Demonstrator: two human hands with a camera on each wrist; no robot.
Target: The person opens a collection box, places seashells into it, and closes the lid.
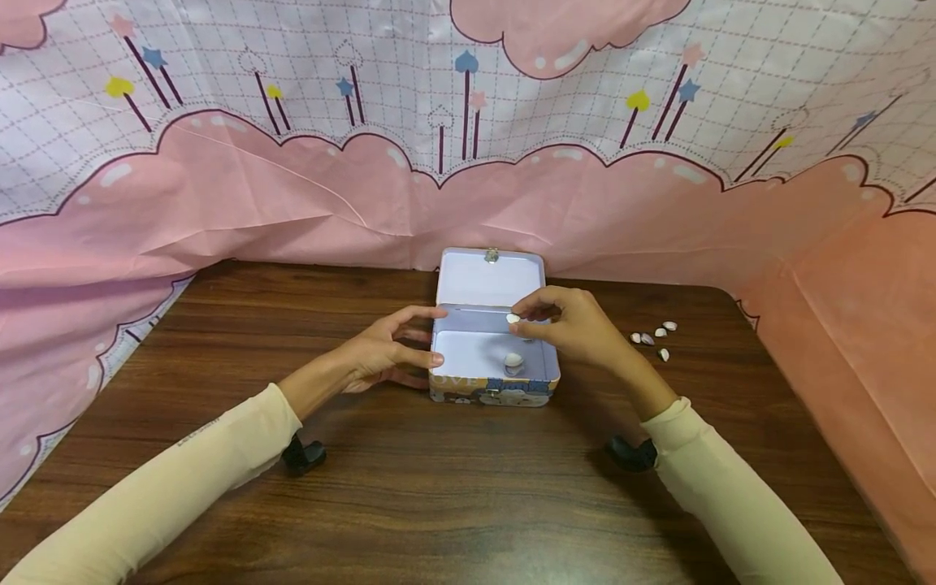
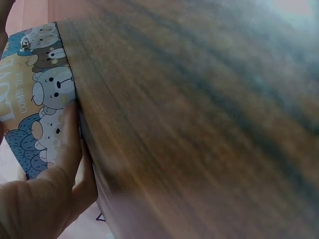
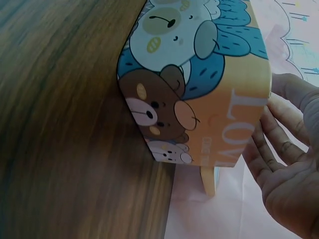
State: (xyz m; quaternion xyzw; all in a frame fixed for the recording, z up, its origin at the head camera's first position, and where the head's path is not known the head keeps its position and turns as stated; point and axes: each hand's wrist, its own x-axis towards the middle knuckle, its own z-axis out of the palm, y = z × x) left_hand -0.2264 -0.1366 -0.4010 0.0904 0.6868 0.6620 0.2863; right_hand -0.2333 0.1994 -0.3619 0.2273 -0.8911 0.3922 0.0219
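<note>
Brown table (image 1: pixel 468 487) stretches wide both sides of the box (image 1: pixel 455 390). Left hand (image 1: pixel 382 349), spread, touches its edge; right hand (image 1: pixel 576 323) pinches a shell (image 1: pixel 513 319). Pink cloth (image 1: pixel 292 211) hangs behind.

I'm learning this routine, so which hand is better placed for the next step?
Likely right: the right hand pinches a white piece over the open tin, so lowering it in seems next. The left hand touches the tin's left side, holding none.

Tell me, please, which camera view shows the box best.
The head view: the box appears nearly whole, with its lid open and inside visible. Both wrist views mainly show its printed outer sides, cropped.
</note>
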